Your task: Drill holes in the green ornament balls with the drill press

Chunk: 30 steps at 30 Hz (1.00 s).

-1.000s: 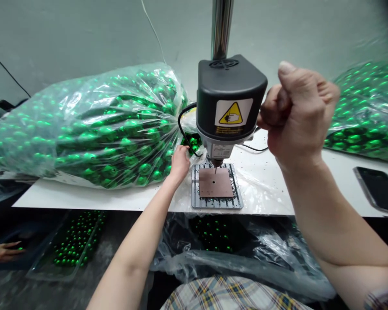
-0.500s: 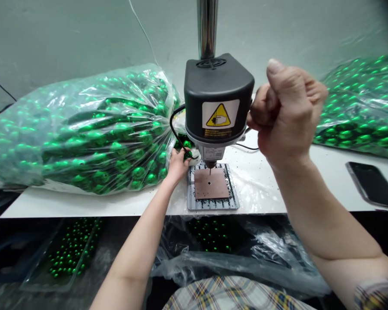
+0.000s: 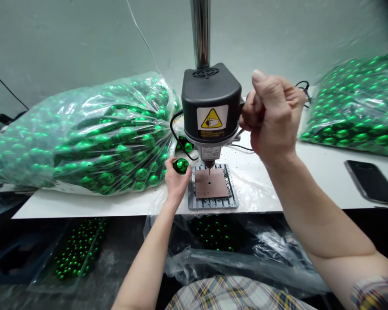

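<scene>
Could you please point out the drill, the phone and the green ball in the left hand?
Drill [image 3: 212,118], head view: the middle of its labelled front.
Phone [image 3: 373,182], head view: the middle of its dark screen.
Green ball [image 3: 181,165], head view: its shiny visible side.

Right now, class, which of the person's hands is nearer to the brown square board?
The left. The left hand, holding a green ball, is just left of the board; the right hand is raised, closed, farther off to the right beside the drill head.

A white table [image 3: 326,176] holds bags [image 3: 116,142], drill press [image 3: 211,103], phone [image 3: 373,183].
</scene>
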Each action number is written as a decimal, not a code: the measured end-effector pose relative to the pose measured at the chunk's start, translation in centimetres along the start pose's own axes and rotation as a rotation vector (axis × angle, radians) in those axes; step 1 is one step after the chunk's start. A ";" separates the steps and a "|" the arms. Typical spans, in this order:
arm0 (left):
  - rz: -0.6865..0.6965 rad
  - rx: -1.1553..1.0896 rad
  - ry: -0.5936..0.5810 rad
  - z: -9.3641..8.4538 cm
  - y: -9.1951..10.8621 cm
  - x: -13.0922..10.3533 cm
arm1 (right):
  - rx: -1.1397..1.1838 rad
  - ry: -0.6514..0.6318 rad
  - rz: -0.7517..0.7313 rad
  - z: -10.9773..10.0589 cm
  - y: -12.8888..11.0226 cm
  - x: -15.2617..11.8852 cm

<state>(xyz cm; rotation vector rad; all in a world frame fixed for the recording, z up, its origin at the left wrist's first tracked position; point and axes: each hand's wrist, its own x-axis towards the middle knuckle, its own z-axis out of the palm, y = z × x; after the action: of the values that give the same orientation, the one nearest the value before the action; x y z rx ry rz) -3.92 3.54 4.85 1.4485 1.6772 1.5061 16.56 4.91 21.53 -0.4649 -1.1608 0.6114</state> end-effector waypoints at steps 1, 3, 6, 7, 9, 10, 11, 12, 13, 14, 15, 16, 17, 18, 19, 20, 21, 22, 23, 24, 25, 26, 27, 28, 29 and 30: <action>-0.093 -0.148 -0.009 -0.7 0.3 -1.0 | 0.003 0.003 0.001 0.0 0.0 0.0; -0.327 -0.490 -0.125 -1.9 0.8 -2.5 | 0.028 0.026 0.011 0.2 0.0 0.1; -0.641 -0.858 -0.336 -2.9 1.0 -3.7 | 0.066 0.075 0.027 0.4 -0.2 0.0; -0.700 -0.907 -0.367 -3.0 0.9 -3.8 | 0.065 0.079 0.033 0.5 -0.3 0.0; -0.744 -0.930 -0.386 -3.1 0.7 -4.0 | 0.052 0.071 0.043 0.5 -0.5 -0.1; -0.735 -0.919 -0.381 -3.0 0.6 -4.0 | 0.047 0.065 0.047 0.5 -0.5 -0.1; -0.711 -0.897 -0.369 -2.9 0.5 -4.1 | 0.039 0.053 0.051 0.4 -0.5 -0.1; -0.681 -0.866 -0.355 -2.7 0.4 -4.2 | 0.034 0.048 0.049 0.4 -0.5 -0.1; -0.650 -0.828 -0.343 -2.5 0.2 -4.2 | 0.029 0.042 0.044 0.4 -0.5 0.0; -0.617 -0.783 -0.330 -2.4 0.1 -4.3 | 0.026 0.036 0.040 0.4 -0.4 0.0; -0.580 -0.735 -0.316 -2.2 0.0 -4.4 | 0.028 0.034 0.034 0.4 -0.3 0.0; -0.540 -0.683 -0.303 -2.0 -0.1 -4.5 | 0.033 0.033 0.027 0.4 -0.3 0.0; -0.496 -0.632 -0.290 -1.8 -0.3 -4.6 | 0.039 0.035 0.020 0.4 -0.2 0.0; -0.452 -0.582 -0.280 -1.6 -0.4 -4.6 | 0.040 0.037 0.015 0.3 -0.2 0.0; -0.411 -0.538 -0.282 -1.5 -0.6 -4.6 | 0.032 0.032 0.014 0.3 -0.2 0.0; -0.378 -0.501 -0.294 -1.3 -0.7 -4.5 | 0.016 0.027 0.014 0.3 -0.2 0.1; -0.355 -0.473 -0.317 -1.1 -0.9 -4.4 | -0.003 0.019 0.015 0.3 -0.1 0.1; -0.340 -0.455 -0.346 -0.9 -1.0 -4.2 | -0.018 0.011 0.020 0.2 -0.1 0.3; -0.326 -0.445 -0.373 -0.8 -1.1 -4.0 | -0.025 0.006 0.026 0.2 0.1 0.5; -0.312 -0.441 -0.398 -0.6 -1.2 -3.8 | -0.024 0.004 0.037 0.2 0.2 0.8; -0.299 -0.438 -0.416 -0.5 -1.3 -3.6 | -0.018 0.007 0.053 0.1 0.4 1.1; -0.286 -0.436 -0.431 -0.3 -1.4 -3.4 | -0.014 0.009 0.075 0.1 0.6 1.5; -0.276 -0.434 -0.444 -0.1 -1.5 -3.2 | -0.014 0.006 0.103 0.1 0.9 1.9; -0.270 -0.430 -0.454 0.1 -1.6 -3.0 | -0.018 0.003 0.128 0.0 1.2 2.3; -0.266 -0.424 -0.464 0.2 -1.7 -2.9 | -0.024 -0.001 0.145 0.0 1.4 2.6; -0.260 -0.413 -0.471 0.4 -1.8 -2.8 | -0.030 -0.006 0.153 0.0 1.6 2.8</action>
<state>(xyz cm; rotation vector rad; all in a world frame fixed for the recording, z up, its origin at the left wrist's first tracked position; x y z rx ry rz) -3.33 1.52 2.27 1.1887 1.1396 1.1649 16.99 7.96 22.47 -0.5813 -1.1486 0.7289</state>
